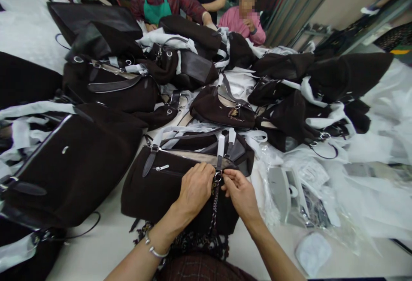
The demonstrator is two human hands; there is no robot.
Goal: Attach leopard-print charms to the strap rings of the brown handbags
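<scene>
Low in the frame's centre, the left hand (195, 186) and right hand (240, 191) pinch a metal ring (218, 177) — chain (214, 206) dangling below — on the dark brown handbag (151, 188) beneath them.

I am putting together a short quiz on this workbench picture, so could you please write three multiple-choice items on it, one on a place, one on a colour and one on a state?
1. Where does the chain hang?
A. From the metal ring on the front of the nearest bag
B. From a hook on the wall
C. Around the bracelet

2. What colour is the apron of the person across the table?
A. Yellow
B. Green
C. White

3. What are the two hands doing?
A. Resting flat on the table
B. Both lifted in the air
C. Pinching at the ring on the bag

Key: 1 A, the chain drops from the ring on the bag. 2 B, the apron is green. 3 C, the left hand and the right hand meet at the ring.
</scene>
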